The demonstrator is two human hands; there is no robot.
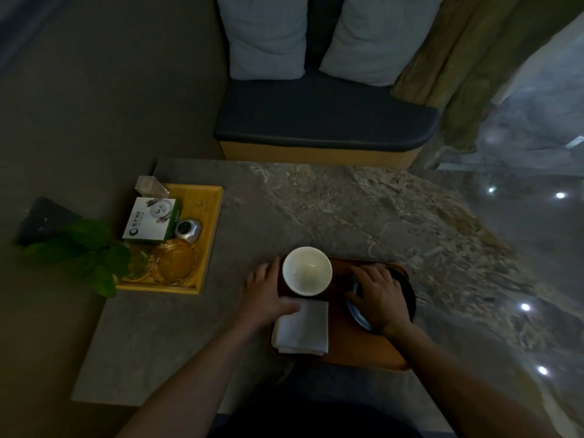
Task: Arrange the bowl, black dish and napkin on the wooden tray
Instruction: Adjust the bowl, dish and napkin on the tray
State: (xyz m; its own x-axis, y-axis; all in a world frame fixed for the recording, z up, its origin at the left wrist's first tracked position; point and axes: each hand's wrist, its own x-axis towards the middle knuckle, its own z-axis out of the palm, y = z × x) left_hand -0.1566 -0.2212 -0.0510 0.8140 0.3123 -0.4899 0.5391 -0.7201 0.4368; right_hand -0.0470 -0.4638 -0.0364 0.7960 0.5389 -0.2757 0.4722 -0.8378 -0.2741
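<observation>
- Your right hand lies palm down, fingers spread flat over the black dish; the grip presses on top and is not closed around the dish.
- The black dish sits at the right side of the wooden tray, its right rim reaching over the tray's right edge; most of its surface is hidden under your hand, and the dim light makes its far rim hard to make out.
- Your left hand rests at the tray's left edge, fingers loosely extended toward the far side, thumb laid across the far left corner of the napkin. The grip is open; whether the thumb pins the napkin or only touches it, you cannot tell.
- The napkin, white and folded, lies on the near left part of the tray.
- The bowl, white and upright, stands on the far left of the tray, just beyond the napkin, between your two hands and just beside your left fingers.
- The tray rests on the grey stone desk, near its near edge.
- Well to the left on the desk stands a yellow tray carrying a green and white box, an amber glass dish and other small items too dim to identify.
</observation>
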